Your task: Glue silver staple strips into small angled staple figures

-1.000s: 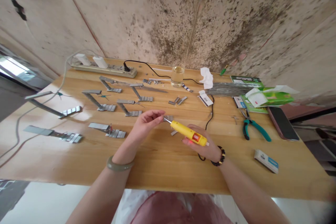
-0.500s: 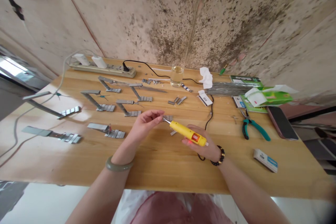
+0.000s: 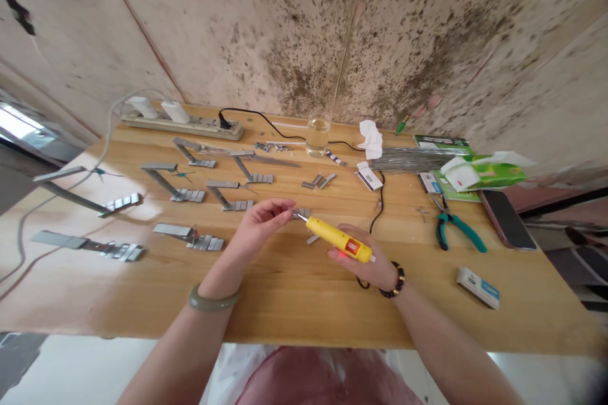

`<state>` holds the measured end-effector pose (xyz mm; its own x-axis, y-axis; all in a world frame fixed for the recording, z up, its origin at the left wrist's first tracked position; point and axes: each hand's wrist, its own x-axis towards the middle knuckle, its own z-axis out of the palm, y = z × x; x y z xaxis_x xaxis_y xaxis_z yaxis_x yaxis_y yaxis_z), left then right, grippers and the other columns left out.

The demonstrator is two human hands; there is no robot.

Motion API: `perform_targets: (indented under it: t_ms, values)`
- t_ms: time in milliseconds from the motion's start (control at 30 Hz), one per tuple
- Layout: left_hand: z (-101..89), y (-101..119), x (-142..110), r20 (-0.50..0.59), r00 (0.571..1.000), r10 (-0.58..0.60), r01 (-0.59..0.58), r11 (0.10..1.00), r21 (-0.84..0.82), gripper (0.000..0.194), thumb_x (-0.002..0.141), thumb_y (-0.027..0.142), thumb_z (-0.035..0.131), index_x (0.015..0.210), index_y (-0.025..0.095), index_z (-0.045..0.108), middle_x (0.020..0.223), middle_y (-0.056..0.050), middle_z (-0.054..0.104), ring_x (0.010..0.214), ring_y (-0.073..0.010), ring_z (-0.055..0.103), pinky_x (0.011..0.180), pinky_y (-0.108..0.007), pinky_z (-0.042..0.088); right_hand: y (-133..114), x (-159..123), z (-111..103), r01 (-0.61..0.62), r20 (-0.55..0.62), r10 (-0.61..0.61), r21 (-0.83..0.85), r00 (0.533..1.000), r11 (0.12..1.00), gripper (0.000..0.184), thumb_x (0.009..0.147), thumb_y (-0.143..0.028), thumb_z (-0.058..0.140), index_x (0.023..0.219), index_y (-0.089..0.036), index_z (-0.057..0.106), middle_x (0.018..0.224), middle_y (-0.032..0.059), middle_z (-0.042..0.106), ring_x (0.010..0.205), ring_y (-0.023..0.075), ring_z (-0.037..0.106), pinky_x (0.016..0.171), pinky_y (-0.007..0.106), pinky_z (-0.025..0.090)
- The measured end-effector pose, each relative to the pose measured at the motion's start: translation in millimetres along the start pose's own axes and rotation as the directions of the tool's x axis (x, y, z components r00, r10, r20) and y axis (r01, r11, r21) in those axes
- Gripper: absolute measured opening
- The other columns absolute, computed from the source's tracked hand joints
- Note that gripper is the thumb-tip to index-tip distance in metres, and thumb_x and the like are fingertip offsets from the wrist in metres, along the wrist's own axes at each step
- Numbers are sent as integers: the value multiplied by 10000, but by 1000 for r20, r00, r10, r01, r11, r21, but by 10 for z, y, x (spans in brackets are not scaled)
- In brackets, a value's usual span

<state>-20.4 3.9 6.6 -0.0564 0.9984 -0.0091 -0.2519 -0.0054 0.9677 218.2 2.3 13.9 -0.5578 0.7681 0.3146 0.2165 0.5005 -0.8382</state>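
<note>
The right hand (image 3: 373, 256) has its fingers wrapped round the rear of a yellow tool (image 3: 335, 239), probably because that keeps them back from the metal tip. The tool slants over the surface (image 3: 294, 313), tip toward the left hand (image 3: 259, 228), an angle that seems to let the wrist steer it.

The left hand's fingers are drawn together, thumb near forefinger, just beside the tip; this looks like a grip for steadying something small, but I cannot tell whether anything is between them. A grey block (image 3: 304, 212) shows behind the tip, partly hidden; whether it touches is unclear.

A black cord (image 3: 382, 190) runs behind the glass (image 3: 317, 137) and passes behind the right hand, perhaps to feed the tool, though the join is hidden. Its route along the back probably keeps it out from under the arms.

Loose strips (image 3: 325, 181) lie beyond the hands, seemingly within easy reach. Grey bent frames, one (image 3: 187, 229) near the left forearm, stand grouped to the left, likely to spare them knocks. The pliers (image 3: 464, 225) lie on the right with their handles toward the person, which should suit picking up.
</note>
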Motion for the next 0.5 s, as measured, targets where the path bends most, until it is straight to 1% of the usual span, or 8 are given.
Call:
perform_targets:
  t_ms: [100,200,367,500]
  values:
    - [-4,-8,4,3,1000,-1,1,1000,-11,269,637,298,811,875,196,741,835,-44,717,694,-120,621,672,-234,508,0,8,-2,-4,-12,4,-6,1000,1000,252,842,-343,616,684,-214,469,706,-9,494,647,137,496,615,269,418]
    - [-4,-9,6,3,1000,-4,4,1000,-16,254,638,291,812,864,201,740,830,-31,716,684,-103,611,669,-214,499,9,9,-2,-4,-18,3,-28,1000,1000,272,842,-347,616,665,-211,460,691,-11,491,637,133,490,614,265,424]
    - [4,6,-3,-19,1000,1,-1,1000,-6,273,632,291,812,870,180,738,813,-40,705,674,-117,606,640,-222,501,20,5,-3,-16,-22,15,-35,1000,999,261,842,-363,614,677,-211,480,696,-1,517,644,139,499,620,272,446]
    - [9,15,-7,-18,1000,-5,4,1000,-25,272,626,290,816,864,183,739,806,-38,699,673,-113,604,637,-215,505,21,8,-5,-12,-19,11,-19,1000,1000,266,845,-361,608,670,-213,473,686,-5,504,646,140,494,631,277,448]
